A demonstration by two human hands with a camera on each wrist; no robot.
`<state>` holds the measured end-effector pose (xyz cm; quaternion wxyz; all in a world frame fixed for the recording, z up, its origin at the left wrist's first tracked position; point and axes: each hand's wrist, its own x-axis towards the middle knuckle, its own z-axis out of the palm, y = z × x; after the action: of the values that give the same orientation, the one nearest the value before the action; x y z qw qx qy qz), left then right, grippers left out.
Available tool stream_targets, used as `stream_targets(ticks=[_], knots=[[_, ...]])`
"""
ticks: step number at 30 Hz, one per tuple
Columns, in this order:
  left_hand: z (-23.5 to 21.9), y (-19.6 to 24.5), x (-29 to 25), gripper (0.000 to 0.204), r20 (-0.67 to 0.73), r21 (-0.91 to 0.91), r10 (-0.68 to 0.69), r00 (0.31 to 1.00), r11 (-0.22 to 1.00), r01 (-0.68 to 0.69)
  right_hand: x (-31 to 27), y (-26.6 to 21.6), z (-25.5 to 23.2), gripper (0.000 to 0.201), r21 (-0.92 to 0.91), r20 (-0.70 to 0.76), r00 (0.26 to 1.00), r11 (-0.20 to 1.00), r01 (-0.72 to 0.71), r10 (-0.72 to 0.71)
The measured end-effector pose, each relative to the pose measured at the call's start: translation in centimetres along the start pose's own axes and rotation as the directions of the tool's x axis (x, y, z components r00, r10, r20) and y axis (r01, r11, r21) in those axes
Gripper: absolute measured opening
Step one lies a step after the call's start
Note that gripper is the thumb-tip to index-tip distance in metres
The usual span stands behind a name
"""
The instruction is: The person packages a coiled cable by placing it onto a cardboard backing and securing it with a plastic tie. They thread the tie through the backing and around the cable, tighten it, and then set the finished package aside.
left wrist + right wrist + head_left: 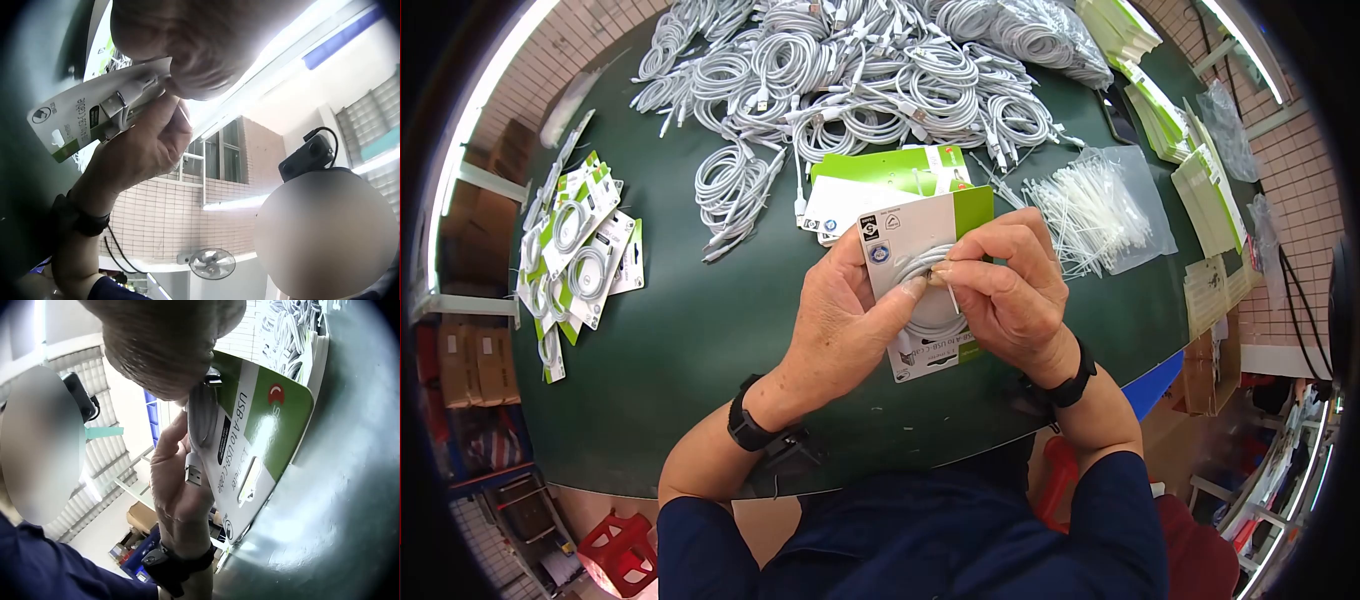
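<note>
In the head view my left hand (835, 320) grips a white and green packaging card (908, 228) by its side, thumb over the front. A coiled white USB cable (938, 325) lies against that card. With thumb and index finger, my right hand (1015, 295) pinches at the coil's middle, where a thin white cable tie (954, 300) sticks out below the fingers. Both thumbs meet over the coil, hiding the pinched spot. The right wrist view shows the cable's USB plug (194, 475) hanging beside the card, which is printed "USB-A to USB-C Cable".
A large heap of coiled cables (800, 75) covers the table's far side. More cards (825, 198) lie just beyond my hands. Cards with cables (590, 260) are piled at left. White cable ties (1090, 215) spill from a plastic bag at right, near stacked cards (1205, 190).
</note>
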<state>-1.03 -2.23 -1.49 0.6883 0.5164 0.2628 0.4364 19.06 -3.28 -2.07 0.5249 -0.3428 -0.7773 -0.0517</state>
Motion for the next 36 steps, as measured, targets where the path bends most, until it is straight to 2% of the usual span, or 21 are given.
stream_targets(ticks=[8, 13, 20, 29, 35, 36], knots=[[-0.2, -0.9, 0.0, 0.041, -0.077, -0.083, 0.01, 0.997, 0.996, -0.016, -0.1, -0.7, -0.2, 0.027, 0.0, 0.012, 0.998, 0.998, 0.057, -0.057], [-0.4, -0.9, 0.2, 0.039, -0.12, -0.144, -0.05, 0.992, 0.989, 0.032, -0.4, -1.1, -0.4, 0.028, 0.12, 0.034, 0.993, 0.987, 0.104, -0.109], [-0.2, -0.9, 0.3, 0.038, -0.127, -0.165, -0.052, 0.991, 0.986, 0.031, -0.8, -1.1, -0.1, 0.028, 0.263, 0.048, 0.996, 0.963, 0.066, -0.081], [-0.2, -1.4, 0.4, 0.041, -0.127, -0.162, -0.019, 0.992, 0.987, -0.001, -0.5, -1.3, -0.3, 0.025, 0.311, 0.065, 0.998, 0.95, -0.027, 0.007], [0.2, -1.4, 0.3, 0.04, -0.123, -0.131, -0.017, 0.992, 0.991, 0.0, -0.7, -1.1, -0.4, 0.024, 0.39, 0.051, 0.991, 0.911, -0.136, 0.126], [0.3, -1.4, 0.3, 0.04, -0.122, -0.135, -0.02, 0.992, 0.991, 0.003, -0.9, -1.3, -0.2, 0.024, 0.427, 0.012, 0.983, 0.888, -0.173, 0.185]])
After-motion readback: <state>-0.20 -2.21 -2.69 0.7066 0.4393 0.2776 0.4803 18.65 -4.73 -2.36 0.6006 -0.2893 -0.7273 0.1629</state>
